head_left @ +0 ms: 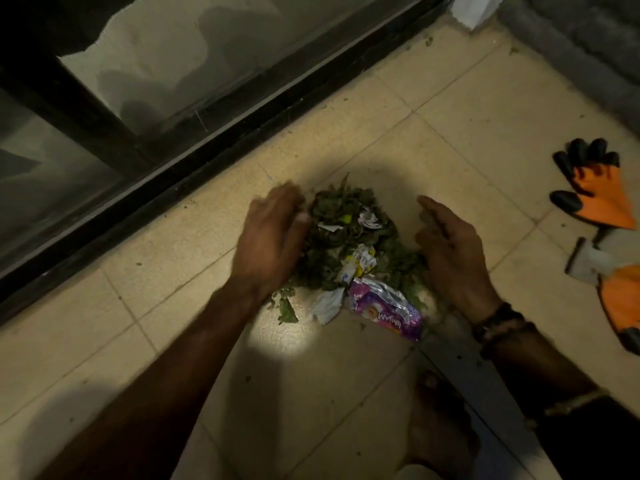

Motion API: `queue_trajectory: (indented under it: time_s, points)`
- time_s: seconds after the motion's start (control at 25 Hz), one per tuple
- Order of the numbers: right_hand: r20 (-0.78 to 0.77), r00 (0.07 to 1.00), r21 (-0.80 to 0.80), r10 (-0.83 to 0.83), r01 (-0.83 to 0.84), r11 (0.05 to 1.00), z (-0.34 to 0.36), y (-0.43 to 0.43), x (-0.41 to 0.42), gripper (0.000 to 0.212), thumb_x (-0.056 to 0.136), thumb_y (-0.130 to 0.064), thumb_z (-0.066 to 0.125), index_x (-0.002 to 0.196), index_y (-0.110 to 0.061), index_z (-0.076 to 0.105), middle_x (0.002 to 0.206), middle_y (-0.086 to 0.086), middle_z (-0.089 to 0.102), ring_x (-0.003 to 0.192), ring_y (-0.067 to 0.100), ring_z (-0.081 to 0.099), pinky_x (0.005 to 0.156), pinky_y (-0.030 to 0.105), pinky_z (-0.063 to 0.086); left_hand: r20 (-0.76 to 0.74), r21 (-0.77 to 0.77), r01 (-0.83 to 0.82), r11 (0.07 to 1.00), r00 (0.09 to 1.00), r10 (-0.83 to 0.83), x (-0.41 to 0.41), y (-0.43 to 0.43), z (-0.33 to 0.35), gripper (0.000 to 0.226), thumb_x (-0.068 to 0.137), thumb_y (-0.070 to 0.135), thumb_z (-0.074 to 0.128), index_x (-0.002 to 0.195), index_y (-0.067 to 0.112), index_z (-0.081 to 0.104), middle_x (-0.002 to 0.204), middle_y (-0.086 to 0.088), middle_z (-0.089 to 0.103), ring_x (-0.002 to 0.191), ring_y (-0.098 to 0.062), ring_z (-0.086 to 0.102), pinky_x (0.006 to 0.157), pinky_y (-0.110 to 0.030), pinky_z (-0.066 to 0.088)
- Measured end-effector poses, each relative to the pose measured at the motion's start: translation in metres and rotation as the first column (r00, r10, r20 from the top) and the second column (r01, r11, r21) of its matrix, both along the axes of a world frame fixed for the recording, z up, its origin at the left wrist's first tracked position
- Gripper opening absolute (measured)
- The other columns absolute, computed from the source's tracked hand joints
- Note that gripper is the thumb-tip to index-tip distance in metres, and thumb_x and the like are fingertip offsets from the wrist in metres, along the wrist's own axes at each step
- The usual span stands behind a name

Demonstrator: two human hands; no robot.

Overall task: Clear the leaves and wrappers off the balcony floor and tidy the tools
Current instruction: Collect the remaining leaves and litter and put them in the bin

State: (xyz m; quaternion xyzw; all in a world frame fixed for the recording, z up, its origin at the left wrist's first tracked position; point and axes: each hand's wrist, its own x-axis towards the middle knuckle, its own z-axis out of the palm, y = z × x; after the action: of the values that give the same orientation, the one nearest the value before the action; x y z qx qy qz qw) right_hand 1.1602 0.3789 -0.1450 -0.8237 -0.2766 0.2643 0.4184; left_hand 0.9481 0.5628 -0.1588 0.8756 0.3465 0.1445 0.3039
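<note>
I have the left hand (273,233) and right hand (450,244) spread and cupped, gripping nothing, on either side of the leaf pile (346,237), which sits on the floor (450,116) between them. The purple wrapper (388,311) lies at the pile's near edge, below my right palm; a shallow scoop could leave it and loose leaves behind.

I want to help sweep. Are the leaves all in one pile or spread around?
Mostly piled: the leaves sit heaped with wrappers between both hands. A few bits lie loose nearby.
</note>
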Motion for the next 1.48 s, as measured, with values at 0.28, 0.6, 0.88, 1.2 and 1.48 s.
queue_trajectory:
  time_s: [0.28,0.6,0.88,1.2,1.48]
  points:
    - [-0.03,0.998,-0.079,0.049,-0.052,0.996,-0.013,-0.013,-0.104,0.083,0.094,-0.037,0.05,0.163,-0.015,0.009,0.171,0.005,0.008,0.157,0.02,0.008,0.127,0.047,0.014,0.055,-0.192,-0.337,0.922,0.934,0.353,0.011,-0.087,-0.024,0.07,0.103,0.049,0.026,0.16,0.01,0.015,0.168,-0.006,0.013,0.156,-0.016,0.003,0.126,-0.048,0.005]
    - [0.272,0.797,-0.352,0.539,-0.439,0.827,0.033,0.059,-0.009,0.066,0.089,-0.034,0.067,0.151,-0.027,0.047,0.153,0.01,0.047,0.139,0.03,0.045,0.114,0.044,0.039,0.252,-0.951,-0.099,0.292,0.297,0.921,-0.01,-0.052,0.021,0.05,0.106,0.033,0.032,0.142,0.003,0.051,0.141,-0.009,0.059,0.131,-0.017,0.056,0.118,-0.039,0.037]
    - [0.427,0.709,-0.441,0.561,-0.379,0.814,0.015,0.103,-0.001,0.032,0.089,-0.016,0.063,0.119,-0.021,0.074,0.121,0.008,0.069,0.112,0.03,0.062,0.094,0.035,0.046,0.089,-0.924,0.382,-0.03,0.29,0.953,-0.022,-0.027,0.029,0.066,0.101,0.048,0.035,0.141,-0.002,0.049,0.136,-0.023,0.061,0.128,-0.035,0.058,0.119,-0.046,0.034]
    - [0.381,0.778,-0.072,0.499,-0.513,0.855,0.097,0.093,-0.079,0.03,0.078,-0.011,0.066,0.103,-0.02,0.08,0.103,-0.001,0.076,0.095,0.01,0.067,0.084,0.019,0.044,0.107,-0.846,0.509,-0.16,0.455,0.884,0.017,-0.038,0.042,0.061,0.097,0.048,0.051,0.145,0.009,0.052,0.151,-0.013,0.049,0.143,-0.029,0.043,0.122,-0.044,0.028]
    - [0.315,0.794,-0.038,0.52,-0.537,0.843,0.096,0.083,-0.089,0.037,0.081,-0.031,0.077,0.118,-0.029,0.075,0.114,-0.008,0.074,0.1,0.007,0.069,0.091,0.034,0.056,0.011,-0.82,0.557,-0.134,0.249,0.968,-0.008,-0.046,0.028,0.027,0.092,0.028,0.059,0.11,0.017,0.075,0.115,-0.006,0.071,0.105,-0.023,0.068,0.109,-0.038,0.045]
